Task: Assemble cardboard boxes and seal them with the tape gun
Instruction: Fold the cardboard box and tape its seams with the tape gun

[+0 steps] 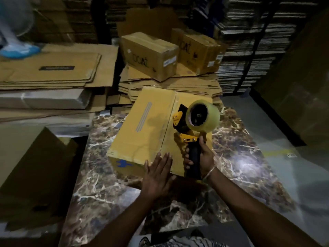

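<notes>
Stacks of flattened cardboard [53, 72] fill the dim storeroom behind a marble-patterned table [236, 154], and shelves of bundled sheets [249, 50] line the back wall. On the table sits the task's cardboard box [142, 132], closed, with its far end reaching past the table's far edge toward a pile of flat blanks [169, 86]. A seam runs down the middle of its top between the two flaps, and a blue mark shows on its near face.

The left hand [157, 177] lies flat with fingers straight and together, pressing against the near end of the box close to the seam. The right hand [199, 157] grips the black handle of the tape gun [192, 129], fingers curled around it; a thin bangle circles the wrist. The gun is held upright over the box's right flap, its yellow frame beside the seam and its roll of clear tape [203, 116] raised toward the camera. Whether its blade end touches the cardboard cannot be told.

Two sealed boxes [151, 54] rest on the pile beyond, each printed with dark lettering. A large open carton [32, 166] stands by the table's left edge.
</notes>
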`<state>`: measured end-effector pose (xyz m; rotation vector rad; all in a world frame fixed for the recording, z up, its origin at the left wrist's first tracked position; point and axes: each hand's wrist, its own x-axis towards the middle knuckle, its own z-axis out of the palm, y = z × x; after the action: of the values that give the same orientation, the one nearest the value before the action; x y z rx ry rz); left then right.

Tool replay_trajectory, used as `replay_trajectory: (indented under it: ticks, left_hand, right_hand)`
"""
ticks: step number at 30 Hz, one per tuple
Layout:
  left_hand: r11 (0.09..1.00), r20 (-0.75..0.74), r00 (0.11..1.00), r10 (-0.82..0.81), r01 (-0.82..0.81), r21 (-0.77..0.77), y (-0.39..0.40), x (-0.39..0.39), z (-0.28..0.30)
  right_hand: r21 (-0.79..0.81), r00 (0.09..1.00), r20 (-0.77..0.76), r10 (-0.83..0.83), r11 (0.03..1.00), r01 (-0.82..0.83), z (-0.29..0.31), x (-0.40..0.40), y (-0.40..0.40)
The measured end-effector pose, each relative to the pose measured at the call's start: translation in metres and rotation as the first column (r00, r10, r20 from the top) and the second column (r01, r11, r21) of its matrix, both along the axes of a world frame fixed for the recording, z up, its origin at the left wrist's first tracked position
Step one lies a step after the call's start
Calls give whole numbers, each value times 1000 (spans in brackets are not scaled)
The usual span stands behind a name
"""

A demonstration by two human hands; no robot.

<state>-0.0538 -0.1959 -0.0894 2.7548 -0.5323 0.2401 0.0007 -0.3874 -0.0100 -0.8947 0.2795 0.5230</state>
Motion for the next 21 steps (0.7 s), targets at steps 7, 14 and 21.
replay_trajectory:
  ticks: [7, 14, 21]
  left_hand:
    - [742, -230, 875, 427, -484, -463, -52, -25, -10]
    - [-29, -648, 570, 506, -739, -673, -114, 4, 39]
    - [-314, -799, 390, 458, -770, -556, -118, 23, 34]
  right_hand:
    - [211, 984, 66, 168, 961, -178, -27, 12, -13]
    - [335, 953, 100, 287, 892, -304, -35, 19, -20]
    - [421, 932, 127, 340, 832, -361, -41, 20, -19]
